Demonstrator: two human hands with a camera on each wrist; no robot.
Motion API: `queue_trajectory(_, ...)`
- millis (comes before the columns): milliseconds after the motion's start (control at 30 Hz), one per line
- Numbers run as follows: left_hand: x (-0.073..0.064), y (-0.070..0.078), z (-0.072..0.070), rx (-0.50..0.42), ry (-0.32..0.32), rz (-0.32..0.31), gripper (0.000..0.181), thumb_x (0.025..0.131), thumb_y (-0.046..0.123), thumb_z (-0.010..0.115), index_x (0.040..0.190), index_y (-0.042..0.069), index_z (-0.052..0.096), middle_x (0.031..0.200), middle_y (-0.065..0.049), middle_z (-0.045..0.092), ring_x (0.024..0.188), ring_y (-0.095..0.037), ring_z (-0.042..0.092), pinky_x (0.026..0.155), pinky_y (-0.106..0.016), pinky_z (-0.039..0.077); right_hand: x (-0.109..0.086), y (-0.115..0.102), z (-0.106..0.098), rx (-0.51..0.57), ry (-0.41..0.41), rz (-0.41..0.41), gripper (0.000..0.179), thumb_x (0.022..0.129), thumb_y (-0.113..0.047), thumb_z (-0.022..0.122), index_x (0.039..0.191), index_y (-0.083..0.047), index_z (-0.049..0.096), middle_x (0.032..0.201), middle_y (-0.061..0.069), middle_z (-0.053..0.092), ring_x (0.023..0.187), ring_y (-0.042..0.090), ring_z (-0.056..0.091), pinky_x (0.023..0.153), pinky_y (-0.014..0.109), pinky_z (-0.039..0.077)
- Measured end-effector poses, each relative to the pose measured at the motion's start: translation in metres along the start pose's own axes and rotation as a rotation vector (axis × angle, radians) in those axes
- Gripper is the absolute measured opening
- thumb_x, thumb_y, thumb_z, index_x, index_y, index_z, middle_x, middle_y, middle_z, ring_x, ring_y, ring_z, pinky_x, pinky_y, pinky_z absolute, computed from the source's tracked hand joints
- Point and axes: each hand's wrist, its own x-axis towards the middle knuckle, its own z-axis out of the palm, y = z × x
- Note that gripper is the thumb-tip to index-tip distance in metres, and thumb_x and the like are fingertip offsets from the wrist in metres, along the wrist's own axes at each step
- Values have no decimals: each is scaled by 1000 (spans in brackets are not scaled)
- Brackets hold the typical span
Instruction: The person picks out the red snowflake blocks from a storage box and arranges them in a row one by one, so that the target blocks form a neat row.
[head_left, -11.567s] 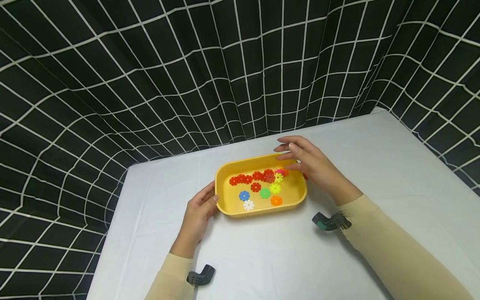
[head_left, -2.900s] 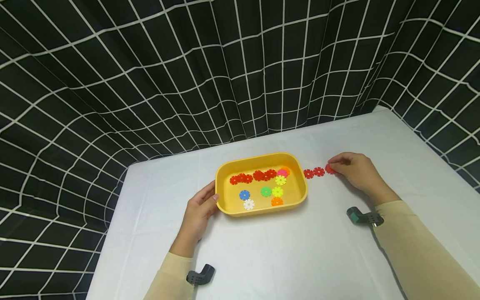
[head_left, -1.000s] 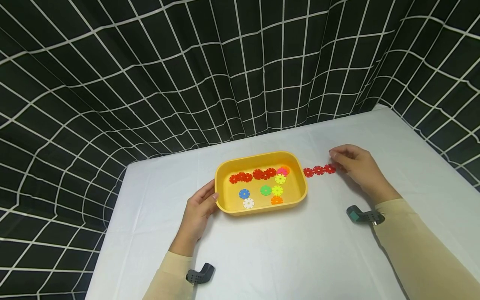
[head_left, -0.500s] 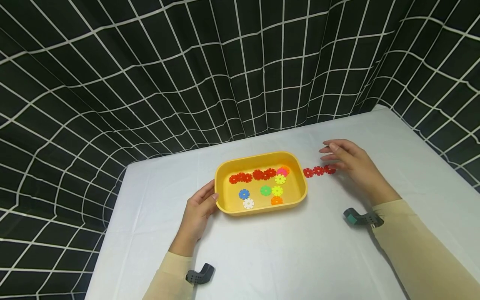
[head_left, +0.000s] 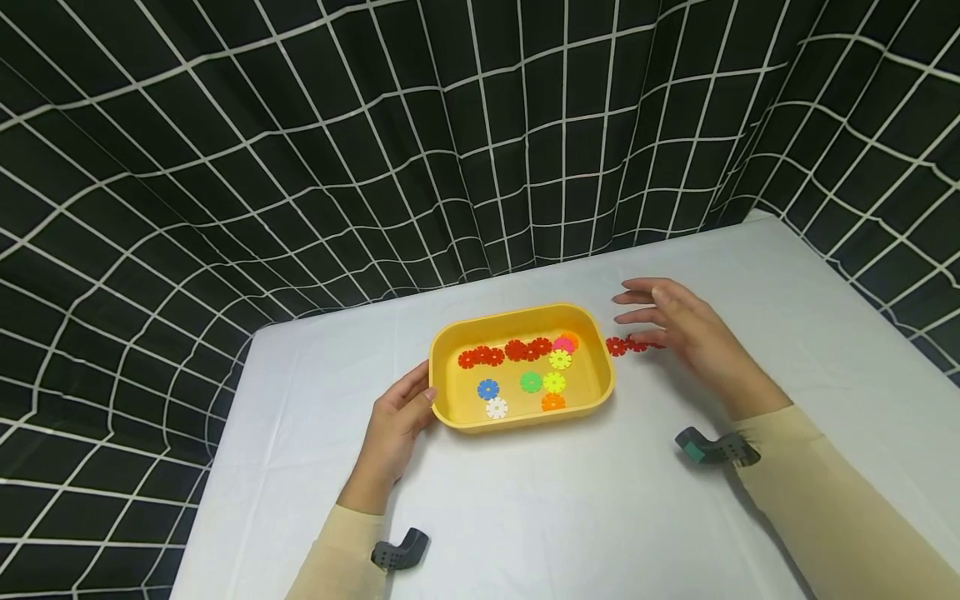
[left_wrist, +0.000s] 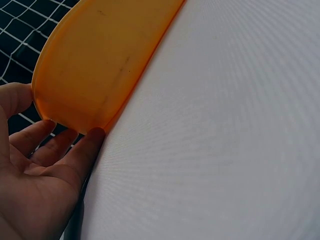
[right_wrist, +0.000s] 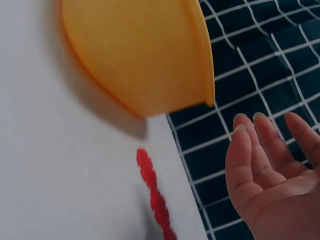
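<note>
A yellow plastic tub [head_left: 577, 392] lies on the white-covered table, with snowflake-shaped plastic discs spread over its floor. My left hand [head_left: 399, 417] grips the tub's left end, thumb at the rim and fingers against the outer wall, as the left wrist view also shows. Off the tub's right end runs a short row of red snowflake discs [head_left: 617, 346], its far end partly covered by my right hand [head_left: 686, 333]. That hand hovers over the row, holding nothing, its fingers spread and slightly bent toward the tub. In the right wrist view the red discs [right_wrist: 159, 205] trail away from the tub.
Inside the tub, several red discs [head_left: 516, 350] cluster along the back. Blue [head_left: 488, 389], white [head_left: 497, 408], green [head_left: 531, 382], yellow, orange and pink discs lie around them. A dark curtain [head_left: 360, 150] with white grid lines stands behind the table.
One red disc has left the middle of the tub, and red discs now form a row on the table. My right hand has released the last disc and moved left; my left hand stays put.
</note>
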Motion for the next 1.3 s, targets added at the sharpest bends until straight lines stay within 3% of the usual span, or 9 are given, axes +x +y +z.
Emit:
queue_trajectory(167,0,1,1,-7,-3,0,56,107,9,68,160,-1,51,160,-19,52,144,-34,55,106,-39,56,-2,-7,9,25,-35,-35,56,117,-44,43,161,-9,48,153,17,55,129,31,63,99,34,60)
queue_trajectory(367,0,0,1,-10,-4,-2,56,107,10,68,160,0,51,160,-18,53,144,-33,55,106,-39,56,-1,-14,23,42,-90,-62,50,118,-35,43,159,-6,48,151,18,55,131,39,60,101,39,61)
queue_trajectory(700,-1,0,1,-10,-8,-2,56,107,9,67,160,0,51,160,-18,53,143,-33,55,106,-39,56,7,-25,49,44,-133,-64,47,117,-32,48,158,-9,50,152,14,55,131,36,59,103,34,58)
queue_trajectory(1067,-1,0,1,-2,-5,0,55,108,9,67,160,-1,51,160,-18,53,143,-33,55,106,-38,56,32,-28,75,45,-168,-47,47,115,-31,51,157,-9,52,149,11,61,134,32,61,106,55,57)
queue_trajectory(1300,0,1,0,13,2,-4,55,108,10,68,160,0,52,159,-18,54,143,-34,55,106,-38,56,45,-25,92,25,-199,-15,50,114,-38,55,156,-11,54,152,17,58,141,37,54,111,60,51)
